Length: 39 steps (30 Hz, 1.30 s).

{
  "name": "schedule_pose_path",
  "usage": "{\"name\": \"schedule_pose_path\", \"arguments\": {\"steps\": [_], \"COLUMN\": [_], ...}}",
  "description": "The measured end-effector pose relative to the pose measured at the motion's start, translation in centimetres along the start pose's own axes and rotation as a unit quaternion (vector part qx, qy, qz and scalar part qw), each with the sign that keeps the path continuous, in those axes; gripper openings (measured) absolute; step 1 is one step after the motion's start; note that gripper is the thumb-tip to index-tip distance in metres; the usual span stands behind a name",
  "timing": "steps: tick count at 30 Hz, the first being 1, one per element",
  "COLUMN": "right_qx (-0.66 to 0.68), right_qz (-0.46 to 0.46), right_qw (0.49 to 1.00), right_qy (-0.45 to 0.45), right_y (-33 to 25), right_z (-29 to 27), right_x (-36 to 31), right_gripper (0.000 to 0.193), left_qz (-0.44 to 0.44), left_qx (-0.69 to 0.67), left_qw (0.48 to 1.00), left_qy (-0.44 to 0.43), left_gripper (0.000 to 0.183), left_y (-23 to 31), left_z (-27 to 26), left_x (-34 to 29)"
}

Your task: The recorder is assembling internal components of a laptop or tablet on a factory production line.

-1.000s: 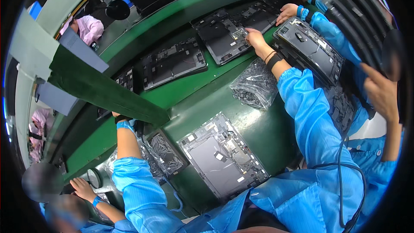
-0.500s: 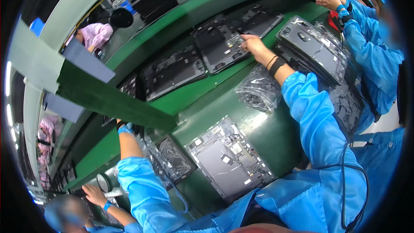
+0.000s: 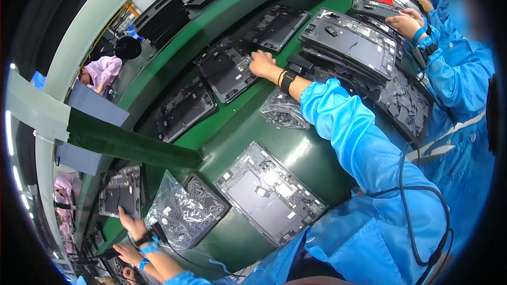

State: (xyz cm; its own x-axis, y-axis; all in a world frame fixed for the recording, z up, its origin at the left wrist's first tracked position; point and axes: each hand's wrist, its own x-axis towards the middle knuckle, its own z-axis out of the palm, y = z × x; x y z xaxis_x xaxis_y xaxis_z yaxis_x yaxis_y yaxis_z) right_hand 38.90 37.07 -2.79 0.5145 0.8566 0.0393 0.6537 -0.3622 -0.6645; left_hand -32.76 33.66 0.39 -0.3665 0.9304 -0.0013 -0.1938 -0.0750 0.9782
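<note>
My right hand [image 3: 263, 64] has its fingers curled at the right edge of an opened laptop casing [image 3: 216, 76], dark inside with circuit parts along one side; the fingertips are partly hidden. This casing lies on the bright green strip between two similar ones. At lower left, my left hand [image 3: 131, 224] grips the near edge of another laptop casing [image 3: 120, 192], thumb on top and the other fingers hidden underneath. In front of me on the dark green table lies an open grey laptop casing [image 3: 251, 195] with a board and a small black piece on it.
Beside it sit a black tray of dark strips [image 3: 208, 203] and a clear plastic bag [image 3: 171, 211]. Another bag of dark bits [image 3: 285, 110] lies near my right forearm. Right stands a casing stack [image 3: 354, 45]. A green-wrapped post [image 3: 127, 140] crosses the left side. Co-workers' hands [image 3: 406, 24] show nearby.
The view has swung right. My left hand has come out from behind the post, toward me, with a laptop casing. My right hand stays at the same casing's edge.
</note>
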Motion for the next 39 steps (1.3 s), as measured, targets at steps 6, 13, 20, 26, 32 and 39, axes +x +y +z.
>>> {"name": "schedule_pose_path", "arguments": {"steps": [6, 13, 20, 26, 32, 39], "right_qx": [0.365, 0.449, 0.37, 0.463, 0.239, 0.433], "right_qz": [-0.223, -0.227, -0.297, -0.059, -0.098, -0.006], "right_qw": [0.9, 0.766, 0.853, 0.877, 0.965, 0.901], "right_qy": [-0.082, -0.4, -0.216, -0.111, 0.043, -0.03], "right_y": [-4.4, -4.2, 0.0, 1.7, 10.7, 19.3], "right_z": [-4.6, -10.9, -14.4, -21.1, -31.2, -35.3], "right_x": [-10.3, -27.5, -31.9, -26.2, -19.6, -12.2], "right_gripper": [0.052, 0.061, 0.076, 0.056, 0.053, 0.053], "left_qz": [-0.105, -0.214, -0.151, -0.204, -0.207, -0.278], "left_qx": [0.007, 0.055, 0.026, -0.015, 0.004, -0.17], "left_qw": [0.994, 0.975, 0.951, 0.838, 0.829, 0.932], "left_qy": [0.035, 0.013, -0.268, -0.507, -0.52, -0.156], "left_gripper": [0.046, 0.057, 0.04, 0.049, 0.022, 0.024], "left_y": [2.4, 7.7, 5.2, 2.8, 5.2, -1.0], "left_z": [-7.3, 13.3, 26.4, 34.6, 28.9, 19.5], "left_x": [-14.5, -35.8, -37.2, -32.8, -24.4, -9.3]}}
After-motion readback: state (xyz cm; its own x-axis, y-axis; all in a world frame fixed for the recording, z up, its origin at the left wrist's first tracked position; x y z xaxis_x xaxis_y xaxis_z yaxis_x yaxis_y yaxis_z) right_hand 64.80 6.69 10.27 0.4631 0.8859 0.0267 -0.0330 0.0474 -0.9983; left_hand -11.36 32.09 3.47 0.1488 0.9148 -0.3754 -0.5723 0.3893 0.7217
